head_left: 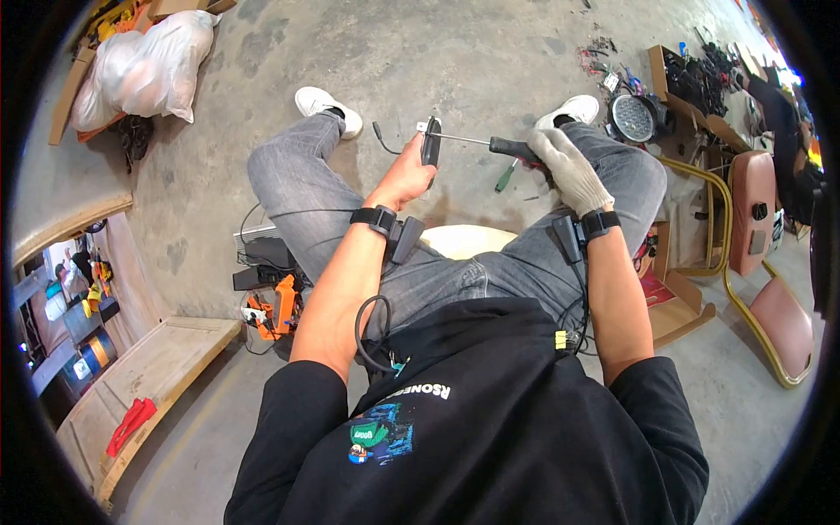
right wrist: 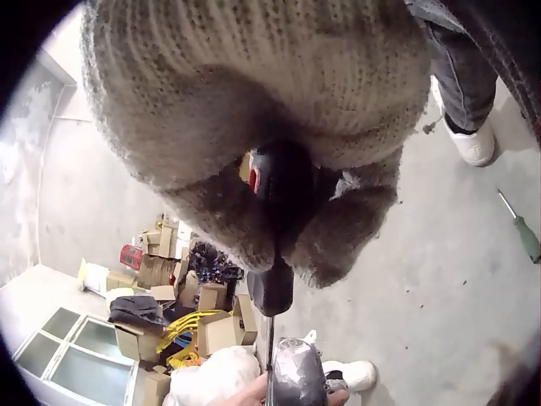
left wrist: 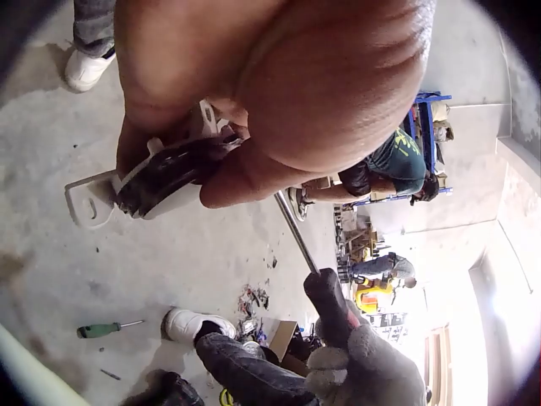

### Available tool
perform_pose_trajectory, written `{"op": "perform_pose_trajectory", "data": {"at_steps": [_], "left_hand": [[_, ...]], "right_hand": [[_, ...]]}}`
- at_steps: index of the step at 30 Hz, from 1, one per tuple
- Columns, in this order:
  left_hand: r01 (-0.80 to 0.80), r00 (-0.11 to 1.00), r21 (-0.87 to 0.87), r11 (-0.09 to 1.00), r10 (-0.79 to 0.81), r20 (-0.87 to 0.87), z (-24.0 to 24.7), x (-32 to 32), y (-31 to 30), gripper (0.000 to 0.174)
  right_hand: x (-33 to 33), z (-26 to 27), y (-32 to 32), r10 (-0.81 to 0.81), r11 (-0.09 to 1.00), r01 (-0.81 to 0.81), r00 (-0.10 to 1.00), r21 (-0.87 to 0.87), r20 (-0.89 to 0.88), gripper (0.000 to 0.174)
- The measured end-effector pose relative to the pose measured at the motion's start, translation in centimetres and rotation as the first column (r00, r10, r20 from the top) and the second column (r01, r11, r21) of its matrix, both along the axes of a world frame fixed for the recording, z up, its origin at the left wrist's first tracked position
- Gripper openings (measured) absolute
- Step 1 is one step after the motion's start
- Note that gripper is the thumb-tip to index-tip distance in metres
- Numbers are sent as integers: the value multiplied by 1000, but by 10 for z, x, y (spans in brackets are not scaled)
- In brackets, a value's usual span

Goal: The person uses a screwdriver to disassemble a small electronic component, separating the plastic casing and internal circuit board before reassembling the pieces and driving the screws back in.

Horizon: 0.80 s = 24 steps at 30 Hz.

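Note:
My bare left hand (head_left: 404, 178) grips a dark, narrow part (head_left: 430, 144) with a pale metal bracket at its top; in the left wrist view the bracket (left wrist: 91, 201) has a slot. My gloved right hand (head_left: 570, 171) holds a screwdriver by its black and red handle (head_left: 512, 149). The screwdriver's shaft (head_left: 464, 138) points left, its tip end at the bracket in the head view. In the right wrist view gloved fingers (right wrist: 330, 245) wrap the handle, and the shaft runs beside the part (right wrist: 298, 372). Whether the tip touches a screw cannot be told.
A green-handled screwdriver (head_left: 505, 178) lies on the floor between the legs. A white bag (head_left: 144, 70) is at the upper left, a wooden bench (head_left: 157, 376) at the lower left. Orange equipment (head_left: 282, 306) is beside the left leg. At right are a round lamp (head_left: 632, 118) and a pink chair (head_left: 752, 210).

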<state>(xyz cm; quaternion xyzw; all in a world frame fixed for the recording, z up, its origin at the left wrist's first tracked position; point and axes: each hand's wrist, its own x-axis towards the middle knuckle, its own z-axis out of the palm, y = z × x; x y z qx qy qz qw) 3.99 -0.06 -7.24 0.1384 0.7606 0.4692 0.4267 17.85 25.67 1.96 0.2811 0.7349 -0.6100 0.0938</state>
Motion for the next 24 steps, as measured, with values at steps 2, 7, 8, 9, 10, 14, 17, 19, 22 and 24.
{"op": "perform_pose_trajectory", "data": {"at_steps": [2, 7, 8, 9, 10, 14, 17, 19, 22, 24], "left_hand": [[-5, 999, -35, 999, 3, -50, -5, 1, -1, 62], [24, 999, -28, 999, -24, -25, 0, -1, -1, 64], [33, 999, -13, 999, -34, -14, -1, -1, -2, 65], [34, 999, -14, 999, -34, -15, -1, -1, -1, 65], [21, 1000, -26, 999, -21, -13, 0, 0, -1, 65], [-7, 1000, -31, 1000, 7, 9, -6, 0, -1, 66], [-11, 1000, -19, 1000, 11, -16, -11, 1, -2, 66], [8, 1000, -19, 1000, -9, -8, 0, 0, -1, 65], [15, 1000, -24, 1000, -14, 7, 2, 0, 0, 65], [2, 1000, -30, 1000, -2, 13, -2, 1, -1, 64]], "right_hand": [[2, -5, 1, 13, 1000, -13, 999, 6, 33, 64], [-1, 12, -6, -22, 999, 22, 1000, 31, -19, 57], [-1, 6, -2, -22, 999, 22, 1000, 31, -20, 57], [-3, 1, 1, -34, 998, 38, 997, -54, 73, 58], [-3, -2, 3, -39, 989, 62, 985, -137, 167, 59], [-1, 9, -8, -83, 992, 83, 997, -91, -2, 59], [-1, 2, -3, -9, 1000, 10, 999, 29, -35, 59], [-3, -1, -4, -121, 989, 124, 992, -75, 46, 62], [-4, 15, -13, -130, 986, 127, 991, -104, -19, 59], [-2, 11, -8, -68, 996, 67, 997, -57, -21, 58]]}}
